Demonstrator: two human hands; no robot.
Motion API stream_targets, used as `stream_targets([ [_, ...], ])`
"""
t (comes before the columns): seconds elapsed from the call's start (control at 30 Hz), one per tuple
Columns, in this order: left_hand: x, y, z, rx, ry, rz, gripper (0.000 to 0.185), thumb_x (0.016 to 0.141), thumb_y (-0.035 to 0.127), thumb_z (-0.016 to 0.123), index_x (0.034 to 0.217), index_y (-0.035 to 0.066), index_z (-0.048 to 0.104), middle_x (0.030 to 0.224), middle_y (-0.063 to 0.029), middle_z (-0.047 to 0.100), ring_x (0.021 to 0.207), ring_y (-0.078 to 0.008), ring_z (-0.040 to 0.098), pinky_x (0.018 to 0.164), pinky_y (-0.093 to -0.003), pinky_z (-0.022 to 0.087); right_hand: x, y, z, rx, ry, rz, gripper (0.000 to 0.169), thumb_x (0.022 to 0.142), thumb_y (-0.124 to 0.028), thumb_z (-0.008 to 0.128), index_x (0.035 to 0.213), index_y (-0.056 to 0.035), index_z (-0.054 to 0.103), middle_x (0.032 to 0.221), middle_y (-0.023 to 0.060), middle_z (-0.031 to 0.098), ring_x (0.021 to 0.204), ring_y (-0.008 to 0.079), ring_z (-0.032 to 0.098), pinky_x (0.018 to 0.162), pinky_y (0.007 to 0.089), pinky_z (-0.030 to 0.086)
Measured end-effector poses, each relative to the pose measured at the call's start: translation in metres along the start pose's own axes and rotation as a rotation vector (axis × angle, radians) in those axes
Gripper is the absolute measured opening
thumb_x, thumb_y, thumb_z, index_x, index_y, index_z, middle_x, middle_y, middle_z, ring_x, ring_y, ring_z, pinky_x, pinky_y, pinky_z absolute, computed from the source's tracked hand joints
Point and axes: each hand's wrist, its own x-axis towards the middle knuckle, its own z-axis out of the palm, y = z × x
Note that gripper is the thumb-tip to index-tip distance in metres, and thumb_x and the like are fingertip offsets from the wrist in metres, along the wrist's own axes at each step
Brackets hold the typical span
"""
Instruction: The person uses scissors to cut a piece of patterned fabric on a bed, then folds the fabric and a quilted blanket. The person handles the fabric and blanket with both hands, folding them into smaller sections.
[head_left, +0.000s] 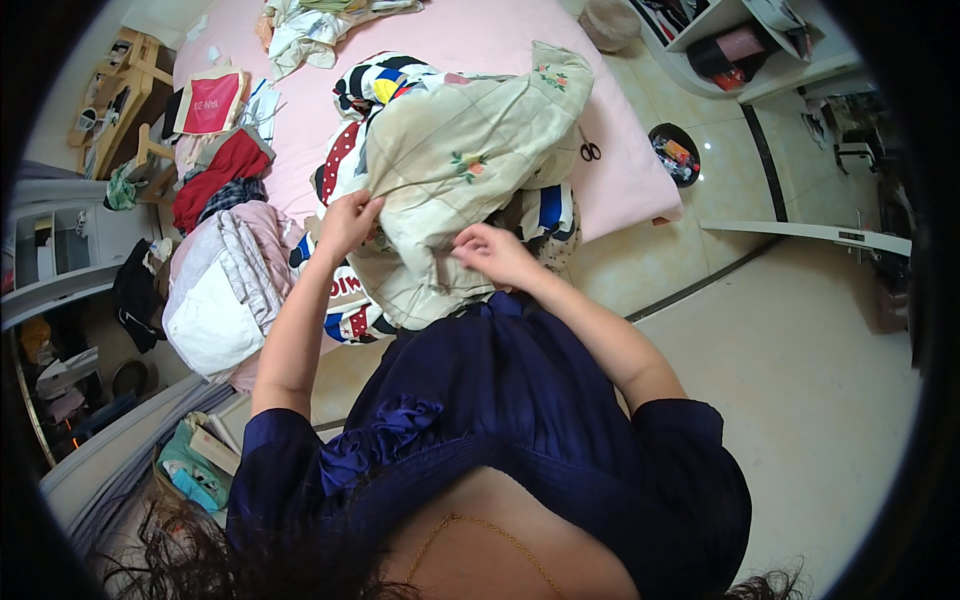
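Observation:
A pale cream quilted cloth with embroidered flowers (442, 142) lies rumpled before me, its near end against my dress. My left hand (351, 221) pinches its left edge between thumb and fingers. Over the near folds is my right hand (491, 253), its fingers curled at the cloth; whether they grip it cannot be told. Beneath the cream cloth, a boldly patterned, multicoloured cloth (341, 161) shows at the left, near and right sides.
The bed's pink sheet (622, 165) bears black-handled scissors (590, 151) on the right. Folded bedding (217, 300), a red garment (225, 176) and a pink-and-cream bag (212, 103) lie left. More clothes (307, 37) are at the far side. A black bin (675, 155) stands on the floor.

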Motion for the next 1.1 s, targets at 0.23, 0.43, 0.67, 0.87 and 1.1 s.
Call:
stream_targets([
  [0.23, -0.042, -0.051, -0.052, 0.277, 0.164, 0.019, 0.033, 0.082, 0.033, 0.053, 0.079, 0.001, 0.062, 0.067, -0.0173, 0.060, 0.064, -0.0326, 0.059, 0.059, -0.0382, 0.044, 0.042, -0.009, -0.093, -0.145, 0.463, 0.083, 0.037, 0.081, -0.026, 0.062, 0.102, 0.0029, 0.051, 0.081, 0.0110, 0.065, 0.071, 0.0182, 0.064, 0.067, 0.0296, 0.049],
  [0.43, -0.077, -0.130, -0.072, 0.422, 0.226, -0.298, 0.032, 0.081, 0.036, 0.053, 0.083, 0.006, 0.063, 0.070, -0.0144, 0.061, 0.071, -0.0315, 0.060, 0.062, -0.0399, 0.045, 0.092, 0.049, -0.116, -0.660, 0.795, 0.178, 0.070, 0.074, -0.033, 0.070, 0.118, 0.0103, 0.038, 0.095, 0.0179, 0.059, 0.086, 0.0192, 0.060, 0.058, 0.0259, 0.049],
  [0.67, -0.097, -0.179, -0.075, 0.354, 0.226, -0.496, 0.029, 0.081, 0.036, 0.053, 0.090, 0.011, 0.065, 0.077, -0.0111, 0.064, 0.075, -0.0282, 0.061, 0.064, -0.0396, 0.046, 0.084, 0.059, -0.106, 0.196, 0.510, 0.410, 0.068, 0.079, -0.020, 0.066, 0.129, 0.0037, 0.027, 0.098, 0.0147, 0.056, 0.079, 0.0174, 0.058, 0.053, 0.0241, 0.048],
  [0.87, -0.079, -0.130, -0.072, 0.530, 0.155, -0.504, 0.027, 0.079, 0.033, 0.056, 0.088, 0.009, 0.065, 0.079, -0.0139, 0.064, 0.080, -0.0319, 0.061, 0.067, -0.0416, 0.046, 0.072, 0.045, -0.102, -0.246, 0.697, 0.014, 0.046, 0.076, -0.022, 0.064, 0.113, 0.0013, 0.050, 0.094, 0.0145, 0.061, 0.090, 0.0252, 0.057, 0.080, 0.0323, 0.044],
  [1.1, -0.035, -0.009, -0.064, 0.263, 0.336, 0.102, 0.021, 0.079, 0.013, 0.057, 0.098, 0.002, 0.057, 0.097, -0.0140, 0.058, 0.082, -0.0301, 0.059, 0.071, -0.0358, 0.047, 0.047, -0.042, -0.053, -0.299, 0.254, 0.062, 0.040, 0.075, -0.026, 0.063, 0.104, 0.0002, 0.057, 0.074, 0.0121, 0.062, 0.063, 0.0170, 0.058, 0.060, 0.0305, 0.047],
])
